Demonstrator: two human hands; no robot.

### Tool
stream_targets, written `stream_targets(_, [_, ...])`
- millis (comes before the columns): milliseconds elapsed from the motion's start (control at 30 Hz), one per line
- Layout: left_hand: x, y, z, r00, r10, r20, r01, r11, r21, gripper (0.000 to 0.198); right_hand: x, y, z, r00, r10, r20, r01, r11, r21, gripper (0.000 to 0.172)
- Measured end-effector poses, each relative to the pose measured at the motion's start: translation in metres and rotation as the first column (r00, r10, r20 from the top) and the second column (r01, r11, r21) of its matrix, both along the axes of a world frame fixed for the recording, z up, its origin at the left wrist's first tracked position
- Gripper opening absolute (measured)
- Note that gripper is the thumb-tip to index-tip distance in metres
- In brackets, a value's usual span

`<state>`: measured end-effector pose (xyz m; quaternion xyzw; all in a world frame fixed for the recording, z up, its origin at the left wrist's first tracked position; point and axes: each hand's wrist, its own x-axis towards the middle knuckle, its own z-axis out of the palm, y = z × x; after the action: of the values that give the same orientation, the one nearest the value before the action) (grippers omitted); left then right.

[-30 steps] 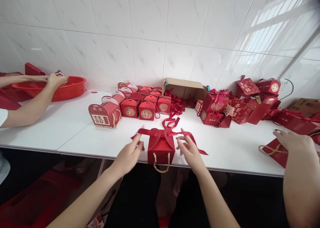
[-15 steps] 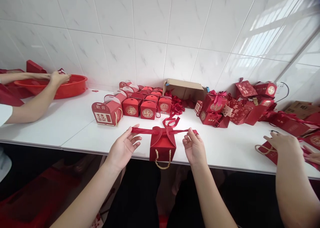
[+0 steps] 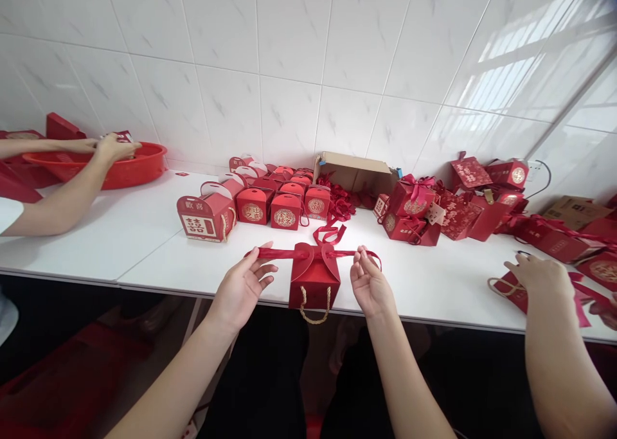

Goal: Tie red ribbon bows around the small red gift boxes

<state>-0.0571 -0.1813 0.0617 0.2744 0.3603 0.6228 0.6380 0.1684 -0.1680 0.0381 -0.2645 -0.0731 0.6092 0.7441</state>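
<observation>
Indoors: white table (image 3: 434,285), tiled wall (image 3: 292,40), red box (image 3: 314,279).

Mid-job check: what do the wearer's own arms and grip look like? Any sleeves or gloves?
The left grip and right grip are bare human hands, no gloves or rings visible. The left forearm and right forearm show no sleeve, watch or cable.

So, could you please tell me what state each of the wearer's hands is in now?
Left hand: pinched shut on the red ribbon, left of the red gift box.
Right hand: pinched shut on the red ribbon, right of the box.
</observation>
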Motion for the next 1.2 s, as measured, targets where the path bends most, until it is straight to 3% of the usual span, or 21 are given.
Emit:
stream_targets(233, [-0.002, -0.001, -0.002, 1.000, 0.001, 0.029, 0.000, 1.000, -0.020, 0.023, 0.004, -0.001, -0.003, 0.997, 0.031, -0.077, -0.039, 0.995, -0.095, 0.003])
stream_targets(367, [-0.004, 0.002, -0.013, 0.985, -0.042, 0.165, 0.067, 0.987, -0.147, 0.019, 0.006, -0.003, -0.003, 0.957, 0.066, -0.282, -0.129, 0.969, -0.210, 0.012])
stream_targets(500, [-0.006, 0.005, -0.024, 0.958, -0.061, 0.281, 0.136, 0.957, -0.256, 0.016, 0.008, -0.007, -0.005, 0.944, 0.060, -0.324, -0.145, 0.959, -0.244, 0.014])
stream_targets(667, [-0.008, 0.007, -0.016, 0.969, 0.000, 0.248, 0.057, 0.974, -0.221, 0.019, 0.016, -0.006, -0.008, 0.972, 0.007, -0.236, -0.059, 0.975, -0.216, 0.011])
stream_targets(833, [-0.016, 0.013, 0.003, 0.987, 0.069, 0.143, -0.046, 0.986, -0.158, 0.017, 0.026, -0.004, -0.005, 0.998, -0.055, -0.007, 0.054, 0.997, -0.059, 0.010])
stream_targets(1033, [-0.024, 0.021, 0.020, 0.994, 0.065, 0.084, -0.058, 0.995, -0.085, 0.015, 0.036, -0.001, 0.008, 0.980, -0.094, 0.176, 0.091, 0.995, 0.028, 0.014])
stream_targets(1200, [-0.028, 0.028, 0.030, 0.983, 0.180, 0.017, -0.181, 0.982, 0.060, 0.005, 0.045, 0.002, 0.022, 0.931, -0.241, 0.276, 0.213, 0.969, 0.128, 0.026])
